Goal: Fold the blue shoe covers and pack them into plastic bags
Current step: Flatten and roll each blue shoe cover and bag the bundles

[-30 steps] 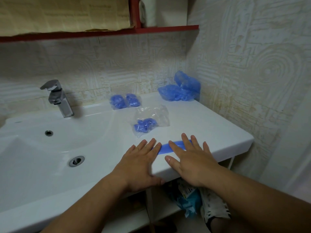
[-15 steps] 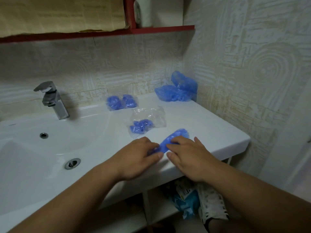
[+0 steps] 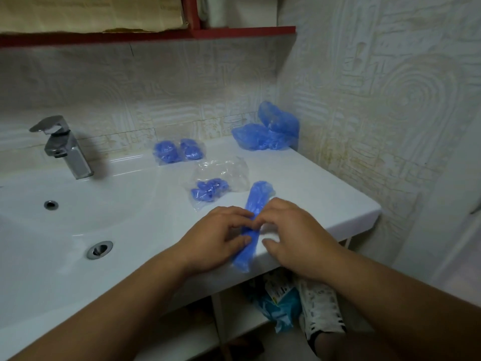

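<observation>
Both left hand (image 3: pixel 216 238) and right hand (image 3: pixel 294 238) fingers (image 3: pixel 238 213) pinch shoe cover (image 3: pixel 256 201) mid-length.

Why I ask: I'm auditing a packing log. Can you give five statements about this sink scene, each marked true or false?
1. The left hand and right hand both pinch the long shoe cover at the front edge of the counter. True.
2. Water runs from the tap. False: no water leaves the tap.
3. A pile of loose covers lies in the back corner by the wall. True.
4. The nearer bag is empty. False: it holds folded blue covers.
5. The far bag lies in the basin. False: it lies on the counter by the back wall.
</observation>
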`<control>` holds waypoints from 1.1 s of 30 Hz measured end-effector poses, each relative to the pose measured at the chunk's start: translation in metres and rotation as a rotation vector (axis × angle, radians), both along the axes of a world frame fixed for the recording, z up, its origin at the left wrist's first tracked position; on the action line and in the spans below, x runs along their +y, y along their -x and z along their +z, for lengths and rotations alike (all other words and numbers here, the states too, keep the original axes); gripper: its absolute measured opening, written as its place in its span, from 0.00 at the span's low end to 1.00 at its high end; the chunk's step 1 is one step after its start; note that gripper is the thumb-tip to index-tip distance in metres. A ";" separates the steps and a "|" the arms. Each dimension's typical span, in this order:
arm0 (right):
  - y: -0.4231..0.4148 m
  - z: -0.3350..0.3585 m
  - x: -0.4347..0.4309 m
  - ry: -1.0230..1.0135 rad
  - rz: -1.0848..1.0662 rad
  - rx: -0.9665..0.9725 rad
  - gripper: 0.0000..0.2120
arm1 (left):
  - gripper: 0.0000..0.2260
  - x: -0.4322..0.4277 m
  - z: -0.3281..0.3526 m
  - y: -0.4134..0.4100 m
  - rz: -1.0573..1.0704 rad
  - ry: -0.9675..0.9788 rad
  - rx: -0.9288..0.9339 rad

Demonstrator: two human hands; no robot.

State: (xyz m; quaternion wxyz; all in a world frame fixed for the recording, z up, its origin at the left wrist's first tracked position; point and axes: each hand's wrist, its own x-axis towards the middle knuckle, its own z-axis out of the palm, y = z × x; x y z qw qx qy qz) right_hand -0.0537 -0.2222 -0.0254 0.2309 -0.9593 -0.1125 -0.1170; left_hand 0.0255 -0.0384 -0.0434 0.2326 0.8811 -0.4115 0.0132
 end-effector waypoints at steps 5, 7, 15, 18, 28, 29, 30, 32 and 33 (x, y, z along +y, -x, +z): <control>0.019 -0.001 0.025 0.067 0.106 0.038 0.11 | 0.22 0.002 0.000 0.001 0.034 0.030 0.086; 0.017 -0.003 0.028 0.056 0.088 0.028 0.08 | 0.22 0.002 0.000 0.000 0.030 0.037 0.122; 0.005 -0.007 0.023 -0.124 -0.072 0.048 0.06 | 0.14 0.000 0.002 -0.003 0.033 0.279 0.442; 0.002 -0.007 0.024 -0.130 -0.131 0.048 0.05 | 0.13 0.000 0.007 0.000 0.021 0.336 0.511; 0.008 -0.001 0.023 -0.081 -0.055 0.042 0.05 | 0.19 0.003 0.003 -0.004 0.012 0.120 0.329; 0.010 0.001 0.021 -0.025 -0.027 0.057 0.07 | 0.20 0.003 0.004 -0.003 0.021 0.124 0.334; 0.010 0.001 0.018 0.039 -0.005 0.076 0.12 | 0.20 0.002 0.005 -0.002 0.029 0.127 0.336; 0.008 0.002 0.015 0.134 0.022 0.088 0.18 | 0.20 0.002 0.007 -0.001 0.038 0.130 0.336; 0.008 0.003 0.014 0.145 0.032 0.083 0.18 | 0.20 0.002 0.006 -0.001 0.037 0.130 0.338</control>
